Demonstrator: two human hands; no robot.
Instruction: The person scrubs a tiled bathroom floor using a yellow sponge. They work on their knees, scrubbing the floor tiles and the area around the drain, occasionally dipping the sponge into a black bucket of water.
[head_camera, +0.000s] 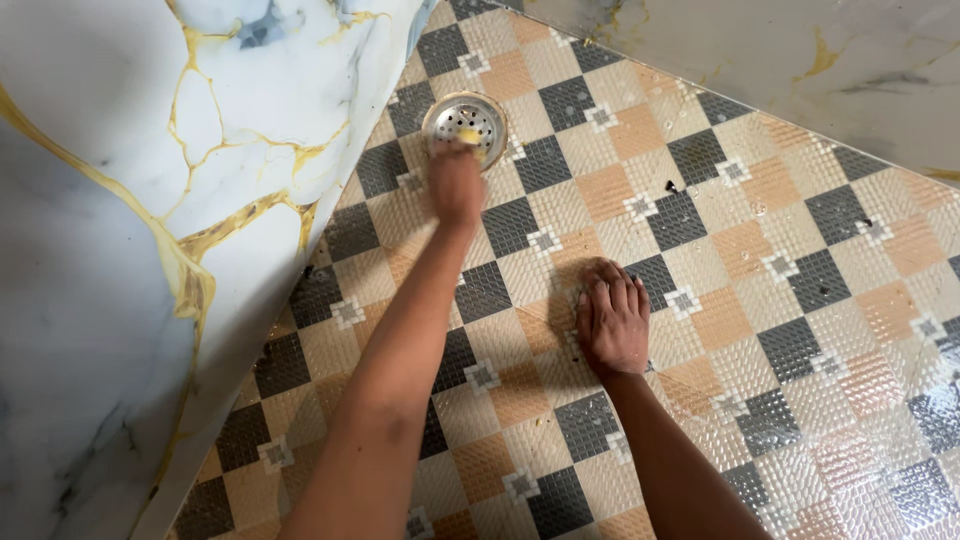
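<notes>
- The left hand was stretched out at the near edge of the round metal drain cover, fingers curled around a small yellow object (blurred; it could not be told what kind of thing it was).
- The yellow object sat on the lower part of the drain cover, touching its perforated surface.
- The drain cover lay set into the tiled floor near the corner where the two walls met, close to the left marble-patterned wall.
- The right hand lay flat, palm down, on the tiled floor, fingers together and pointing away from the person; it held nothing.
- The right hand was well apart from the drain cover, nearer the person and to the right of the left forearm.
- The floor tiles formed a diamond pattern in beige, orange and dark grey with small white squares at the joints; the surface looked wet and glossy.
- A few small dark specks lay on the tiles to the right of the drain.
- A second marble-patterned wall (white with gold and grey veins) ran along the upper right.
</notes>
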